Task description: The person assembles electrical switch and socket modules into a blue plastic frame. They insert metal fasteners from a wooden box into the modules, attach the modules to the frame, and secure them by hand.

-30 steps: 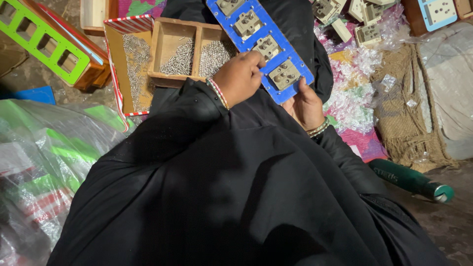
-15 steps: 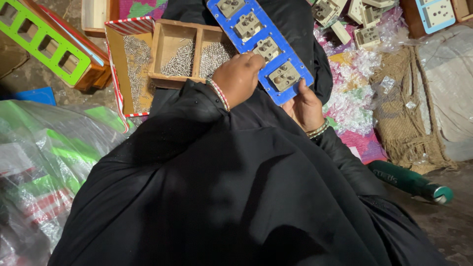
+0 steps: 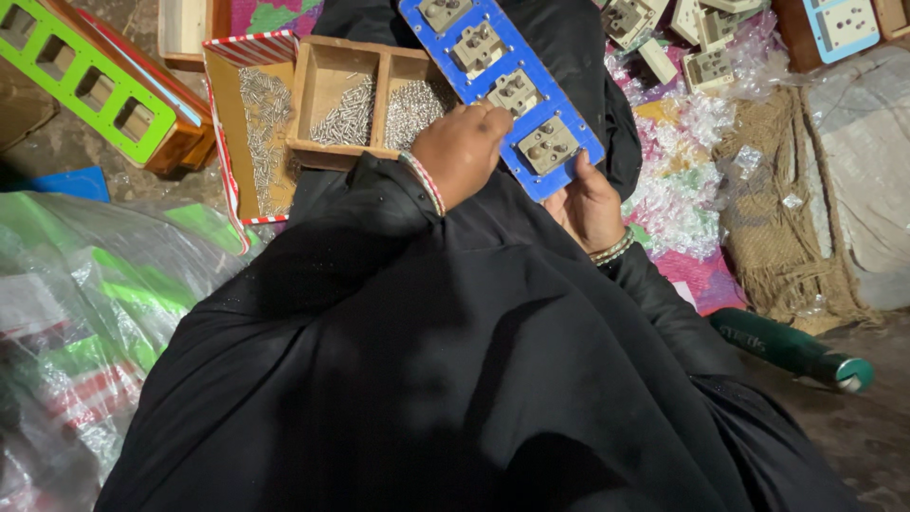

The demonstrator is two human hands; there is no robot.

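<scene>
The blue frame (image 3: 502, 90) lies slantwise across the person's lap, a long plastic strip with beige switch modules seated in its openings, metal contacts facing up. The left hand (image 3: 462, 152) rests on the frame's near half, fingers curled over its left edge in a closed grip on it. The right hand (image 3: 590, 204) supports the frame's near end from beneath, its grip clasped on that corner. Just left of the frame sits a wooden tray (image 3: 355, 100) of small screws, and beyond it a red-striped box (image 3: 248, 133). Right of the frame lie loose modules (image 3: 706, 66) on crumpled plastic wrap; farther out, a green bottle (image 3: 791, 349) on the floor.
</scene>
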